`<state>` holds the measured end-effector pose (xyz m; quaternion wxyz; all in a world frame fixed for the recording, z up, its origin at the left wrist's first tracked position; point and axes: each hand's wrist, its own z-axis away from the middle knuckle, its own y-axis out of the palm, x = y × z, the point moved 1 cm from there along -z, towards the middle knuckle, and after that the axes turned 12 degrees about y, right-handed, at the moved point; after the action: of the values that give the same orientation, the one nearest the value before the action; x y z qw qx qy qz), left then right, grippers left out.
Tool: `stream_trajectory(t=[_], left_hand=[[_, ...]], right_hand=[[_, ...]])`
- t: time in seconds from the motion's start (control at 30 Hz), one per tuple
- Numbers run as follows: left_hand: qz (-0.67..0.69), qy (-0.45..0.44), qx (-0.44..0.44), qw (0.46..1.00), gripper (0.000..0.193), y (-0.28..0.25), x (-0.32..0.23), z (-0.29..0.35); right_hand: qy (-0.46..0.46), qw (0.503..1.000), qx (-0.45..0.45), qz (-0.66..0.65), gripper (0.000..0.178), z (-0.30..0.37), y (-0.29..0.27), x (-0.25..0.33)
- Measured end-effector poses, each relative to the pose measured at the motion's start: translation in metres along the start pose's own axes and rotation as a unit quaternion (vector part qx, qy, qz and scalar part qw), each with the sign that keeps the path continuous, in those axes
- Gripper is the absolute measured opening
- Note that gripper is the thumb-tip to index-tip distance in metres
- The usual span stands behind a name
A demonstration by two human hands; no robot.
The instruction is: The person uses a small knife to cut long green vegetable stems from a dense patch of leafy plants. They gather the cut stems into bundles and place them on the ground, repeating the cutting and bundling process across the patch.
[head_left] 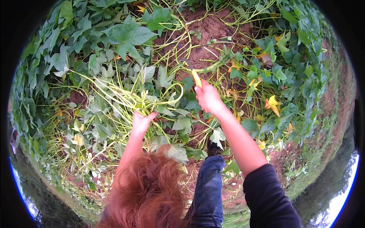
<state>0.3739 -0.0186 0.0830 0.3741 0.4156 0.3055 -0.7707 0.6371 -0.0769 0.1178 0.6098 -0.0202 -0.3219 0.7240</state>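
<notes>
Vines in a gathered bundle: pale green stems with leaves attached, drawn together from the left part of the bed and pulled up toward the person. Left hand is closed around the bundle from below, fingers wrapped over the stems, grip looks firm. Right hand is fisted around a yellow handle of a cutting tool; a dark blade runs up from it, its tip hard to follow against the soil. The tool sits over bare reddish soil near the upper middle of the bed, beside one long stem lying across the ground. The two hands are well apart, loose leaves between them.

Surroundings: dense green leaf cover on the left and top, yellowed leaves on the right side, a dark shoe and a blue trouser leg at the lower middle, grass along the lower edge.

Risk judgement: the blade works close to taut stems. If a stem parts suddenly under tension, the tool could swing on toward the left hand or the leg. Tangled stems hide what lies beneath, so a cut could take more than intended. Loose vines near the shoe could snag a foot.
</notes>
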Motion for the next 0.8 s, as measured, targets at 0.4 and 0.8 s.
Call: stream_trajectory(t=[0.4,0.8], left_hand=[[0.051,-0.024,-0.159,0.986,0.043,-0.075,-0.036,0.039],[0.046,-0.024,0.0,0.999,0.046,-0.008,-0.053,-0.063]], right_hand=[[0.12,0.902,0.188,-0.369,0.023,0.011,-0.038,0.006],[-0.023,0.986,-0.143,-0.077,0.02,-0.051,0.014,-0.041]])
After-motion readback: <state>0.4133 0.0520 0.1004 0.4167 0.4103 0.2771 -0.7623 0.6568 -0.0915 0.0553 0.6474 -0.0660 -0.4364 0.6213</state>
